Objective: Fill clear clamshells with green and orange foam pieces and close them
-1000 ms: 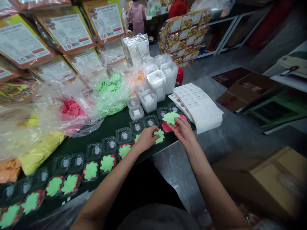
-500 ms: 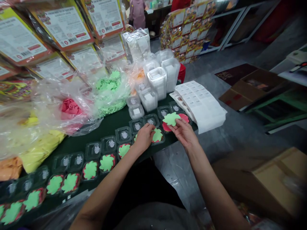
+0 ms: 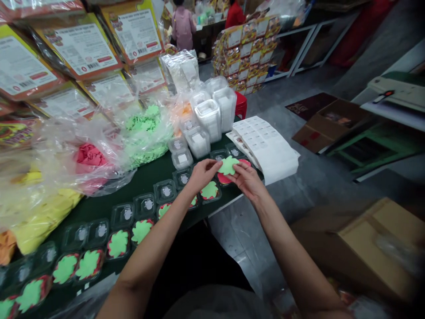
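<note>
My right hand holds a green wavy-edged cutout by its right side, between thumb and fingers. At the cutout's left edge, the closed thumb and fingertips of my left hand grip it too. Just under it, a pink cutout lies in a clear plastic box, with another pink cutout beside it. Left of these, a green cutout rests over pink in an open box. More boxes filled this way run down the table's front edge, with open lids behind them; my left forearm hides some.
Plastic bags of green pieces, pink pieces and yellow pieces lie behind the row. Stacked clear containers and printed sheets stand farther right. Cartons sit on the floor. Two people are in the background.
My left hand has moved right, from the filled box to the left edge of the green cutout in my right hand. The whole view has shifted slightly.
</note>
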Demonstrator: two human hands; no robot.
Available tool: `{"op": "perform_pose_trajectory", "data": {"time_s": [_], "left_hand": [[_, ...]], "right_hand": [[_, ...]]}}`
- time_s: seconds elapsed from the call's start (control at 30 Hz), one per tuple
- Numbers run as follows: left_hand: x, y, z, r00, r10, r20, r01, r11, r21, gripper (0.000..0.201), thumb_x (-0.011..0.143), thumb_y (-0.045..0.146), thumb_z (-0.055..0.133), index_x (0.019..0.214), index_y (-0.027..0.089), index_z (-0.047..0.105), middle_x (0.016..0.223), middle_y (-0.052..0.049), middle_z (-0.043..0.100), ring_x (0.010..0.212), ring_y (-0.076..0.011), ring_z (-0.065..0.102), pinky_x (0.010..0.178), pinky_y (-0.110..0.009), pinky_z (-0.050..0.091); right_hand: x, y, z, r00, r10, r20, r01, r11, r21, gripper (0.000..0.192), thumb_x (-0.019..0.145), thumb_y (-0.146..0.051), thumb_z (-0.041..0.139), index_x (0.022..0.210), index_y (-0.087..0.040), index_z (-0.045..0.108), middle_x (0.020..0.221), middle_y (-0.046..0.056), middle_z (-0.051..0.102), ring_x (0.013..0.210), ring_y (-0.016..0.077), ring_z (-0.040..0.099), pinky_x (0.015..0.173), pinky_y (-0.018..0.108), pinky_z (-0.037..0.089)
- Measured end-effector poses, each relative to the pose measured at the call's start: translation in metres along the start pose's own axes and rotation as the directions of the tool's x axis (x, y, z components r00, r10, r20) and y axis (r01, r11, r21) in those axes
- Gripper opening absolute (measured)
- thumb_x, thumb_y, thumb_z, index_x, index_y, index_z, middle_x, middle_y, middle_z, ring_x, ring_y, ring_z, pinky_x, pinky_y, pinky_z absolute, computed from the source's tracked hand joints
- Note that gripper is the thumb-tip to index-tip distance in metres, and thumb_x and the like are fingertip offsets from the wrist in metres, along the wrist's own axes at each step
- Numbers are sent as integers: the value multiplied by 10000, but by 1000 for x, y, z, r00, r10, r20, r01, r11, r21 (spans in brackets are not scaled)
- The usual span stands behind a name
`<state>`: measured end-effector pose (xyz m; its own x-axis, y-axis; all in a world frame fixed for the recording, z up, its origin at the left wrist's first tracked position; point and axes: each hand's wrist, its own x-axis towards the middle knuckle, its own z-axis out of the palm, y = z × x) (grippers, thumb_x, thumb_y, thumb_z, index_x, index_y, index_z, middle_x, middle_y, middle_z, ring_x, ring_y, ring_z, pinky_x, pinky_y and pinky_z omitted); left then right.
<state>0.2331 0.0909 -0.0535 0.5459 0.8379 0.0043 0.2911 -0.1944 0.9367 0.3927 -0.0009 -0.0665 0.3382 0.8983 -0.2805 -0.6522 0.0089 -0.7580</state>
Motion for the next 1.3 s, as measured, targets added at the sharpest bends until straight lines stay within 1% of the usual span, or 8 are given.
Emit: {"op": "perform_pose_trajectory", "data": {"time_s": [0.07,0.17,0.33,0.5,0.8,1.0,1.13,1.3], "left_hand": [[16,4,11,993,-65,101,87,969,-229,427,845,559,711,898,136,684,762,-24,670,640,-129,584,629,-253,461],[29,1,24,992,-73,106,103,944,-313,400,762,487,804,844,146,611,709,7,644,603,-101,570,621,-231,466],[29,-18,33,993,-78,84,94,973,-209,243,788,306,774,814,156,585,654,34,608,553,-87,536,578,-213,426],[29,-25,42,997,-59,49,58,998,25,138,789,198,745,772,163,613,644,30,588,577,-119,523,605,-251,413],[23,-15,46,987,152,52,-161,936,314,221,800,50,691,977,179,667,1120,-100,611,1118,-269,563,1050,-436,415],[9,-9,50,965,202,168,-249,905,346,177,781,13,703,868,165,676,957,-65,631,901,-210,637,873,-332,522],[0,13,3,954,295,59,-295,882,368,36,922,180,654,932,175,689,980,-64,650,856,-173,643,824,-283,523],[21,41,-142,834,423,-353,-189,822,537,159,988,250,550,975,180,692,945,-69,673,877,-190,621,832,-301,501]], "right_hand": [[3,-5,1,1000,17,20,-16,999,-47,254,670,-235,906,850,-223,727,870,-2,805,824,187,780,858,354,657],[4,-8,-5,999,41,11,-39,995,-97,234,671,-234,900,845,-221,744,826,0,803,759,177,774,797,327,662],[0,-4,-26,997,33,-68,-42,990,-135,246,672,-234,899,878,-214,765,787,11,804,698,151,758,756,274,644],[-5,-4,-34,992,-32,-121,14,989,-148,267,693,-251,893,924,-222,763,947,44,827,935,186,775,949,320,601],[-14,-14,-26,985,-95,-146,73,986,-152,299,689,-325,900,931,-228,752,1016,51,826,1075,221,760,1042,373,559],[-23,-17,-17,989,-103,-103,92,990,-107,368,662,-324,919,974,-202,768,1066,90,818,1108,245,751,1106,385,519],[-19,-18,-9,998,-55,-41,50,991,-126,404,656,-353,919,1006,-204,783,1121,109,806,1195,290,709,1176,443,452],[-4,-13,11,999,-49,-2,47,971,-234,466,661,-437,912,1054,-218,787,1142,122,799,1224,309,691,1196,480,419]]}}
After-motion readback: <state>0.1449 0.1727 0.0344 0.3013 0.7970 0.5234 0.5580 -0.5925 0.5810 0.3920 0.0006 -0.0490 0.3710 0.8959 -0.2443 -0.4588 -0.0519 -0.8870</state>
